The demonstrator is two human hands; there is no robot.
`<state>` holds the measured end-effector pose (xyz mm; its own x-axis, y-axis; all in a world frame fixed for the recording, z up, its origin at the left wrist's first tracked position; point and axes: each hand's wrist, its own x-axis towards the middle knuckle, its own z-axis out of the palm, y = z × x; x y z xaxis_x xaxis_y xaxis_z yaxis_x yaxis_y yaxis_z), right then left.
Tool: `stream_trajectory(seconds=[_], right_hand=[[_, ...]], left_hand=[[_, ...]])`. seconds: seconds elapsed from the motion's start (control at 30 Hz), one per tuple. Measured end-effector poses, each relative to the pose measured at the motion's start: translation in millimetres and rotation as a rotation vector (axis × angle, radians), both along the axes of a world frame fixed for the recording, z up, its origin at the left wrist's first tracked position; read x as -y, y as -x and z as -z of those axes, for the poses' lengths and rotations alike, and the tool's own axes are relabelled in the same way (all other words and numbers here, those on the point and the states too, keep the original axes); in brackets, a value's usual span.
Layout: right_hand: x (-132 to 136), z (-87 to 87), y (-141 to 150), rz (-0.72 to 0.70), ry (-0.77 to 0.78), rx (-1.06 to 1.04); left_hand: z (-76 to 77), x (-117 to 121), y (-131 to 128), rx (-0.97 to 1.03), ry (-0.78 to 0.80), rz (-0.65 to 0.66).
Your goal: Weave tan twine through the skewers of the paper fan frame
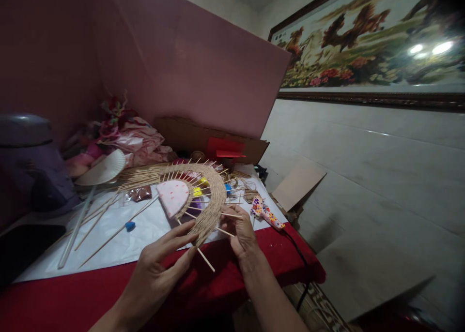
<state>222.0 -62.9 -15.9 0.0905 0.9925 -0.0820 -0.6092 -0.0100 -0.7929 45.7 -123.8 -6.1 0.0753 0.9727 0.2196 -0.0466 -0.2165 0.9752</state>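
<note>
Both hands hold a half-round piece of twine and thin wooden sticks (214, 196) above the table's front part. Its wide twine band curves around a padded half-disc of pale dotted cloth (174, 196), and the sticks fan outward past the band. My left hand (165, 254) grips the band's lower end, thumb below and fingers on top, beside a stick that juts toward me. On the right, my right hand (240, 228) pinches the band's outer edge among the stick ends. Yellow and purple bits (197, 191) show through the gaps between sticks; whether they are attached is unclear.
A flower-patterned, gun-shaped tool (268, 213) with a black cord lies at right. White sheeting (109, 245) covers part of the red tablecloth (90, 298). Loose sticks (101, 225), a blue piece (130, 226), a paper plate (103, 169) and a purple flask-like container (32, 167) are left.
</note>
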Motion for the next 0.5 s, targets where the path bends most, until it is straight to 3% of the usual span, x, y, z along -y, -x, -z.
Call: stream_trajectory(seconds=[0.33,0.4,0.5], right_hand=[[0.4,-0.1,0.1,0.019,-0.004,0.024],[-0.1,0.2,0.1,0.014,0.007,0.022],[-0.3,-0.6,0.7,0.012,0.013,0.003]], left_hand=[[2.7,1.4,-0.3,-0.205,-0.127,-0.034],[0.4,1.1,1.5,-0.135,-0.074,-0.077],[-1.9,-3.3,5.6,0.139,0.104,-0.277]])
